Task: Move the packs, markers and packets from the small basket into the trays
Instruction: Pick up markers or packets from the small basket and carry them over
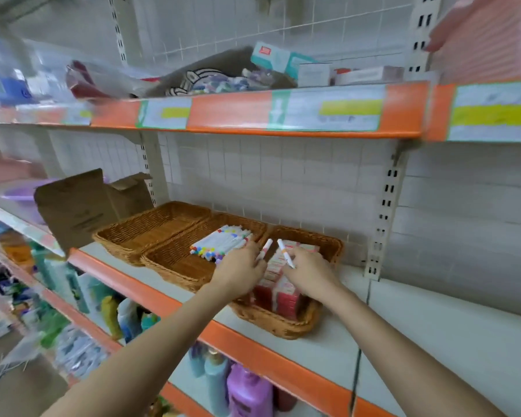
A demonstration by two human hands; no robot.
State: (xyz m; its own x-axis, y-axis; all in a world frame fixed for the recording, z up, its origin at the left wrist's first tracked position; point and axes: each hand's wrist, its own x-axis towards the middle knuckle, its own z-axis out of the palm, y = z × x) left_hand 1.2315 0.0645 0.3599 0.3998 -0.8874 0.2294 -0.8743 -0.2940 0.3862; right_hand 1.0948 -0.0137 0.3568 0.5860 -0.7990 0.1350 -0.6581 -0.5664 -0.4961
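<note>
The white shelf [418, 335] with its orange lip runs from about eight o'clock down toward five o'clock, and on it three wicker trays sit side by side, touching. The left tray [151, 227], near nine o'clock of the group, looks bare inside; the middle tray [175, 260] holds a heap of white markers [223, 243] with coloured caps, lying roughly parallel; the right tray [283, 323], toward four o'clock, is filled with red-and-white packs [283, 293] standing on edge in rows. The small basket named in the task cannot be picked out for certain here. The packs look like light, stiff cardboard, easy to pinch across the flat faces, though a tight row may resist a single one coming free. The markers are light, rigid and smooth, apt to roll or slip; a pinch at mid-barrel should hold best. The left hand [241, 270] hovers over the seam between middle and right trays, fingers curled round one marker [264, 249] whose tip points to one o'clock. The right hand [309, 270] is above the packs, pinching a second marker [285, 253] between thumb and fingers, its orange-banded end aimed at eleven o'clock.
</note>
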